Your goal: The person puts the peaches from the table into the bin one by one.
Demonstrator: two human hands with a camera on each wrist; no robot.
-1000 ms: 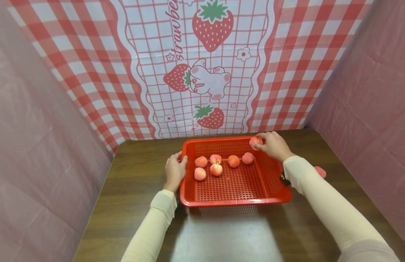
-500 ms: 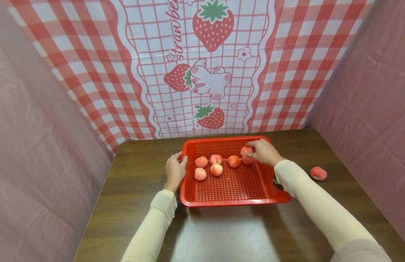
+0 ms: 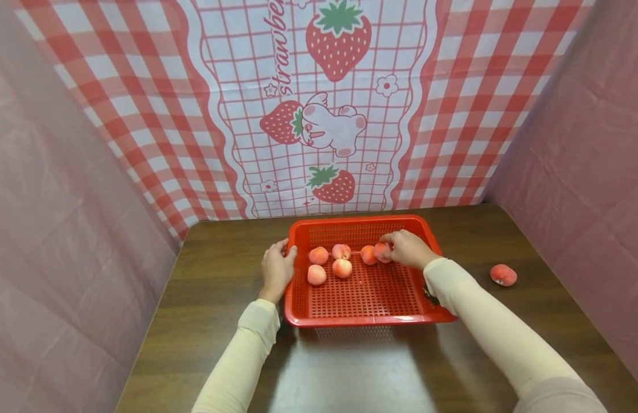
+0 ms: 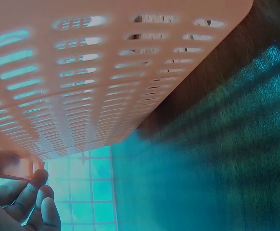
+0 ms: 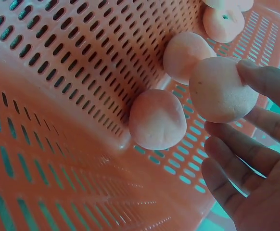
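Observation:
A red plastic basket (image 3: pixel 372 319) with slotted walls stands on the wooden table. My left hand (image 3: pixel 276 268) grips its left rim, the thumb on top; in the left wrist view its curled fingers (image 4: pixel 36 190) show at the rim. Inside the basket, my right hand (image 3: pixel 413 250) pinches a peach (image 5: pixel 222 90) between thumb and fingers, just above the basket floor. Two peaches lie close by in the right wrist view, one in the corner (image 5: pixel 158 119) and one behind the held peach (image 5: pixel 187 57). Several more, such as this pale peach (image 3: pixel 316 275), lie in the left half.
A single red peach (image 3: pixel 503 275) lies on the table (image 3: pixel 215 344) to the right of the basket. A checked strawberry-print cloth (image 3: pixel 319 115) hangs behind the table. Pink cloth (image 3: pixel 582 143) walls in both sides.
My right hand has carried the held peach from above the basket's back right rim down and left into the basket. My left hand has stayed on the left rim.

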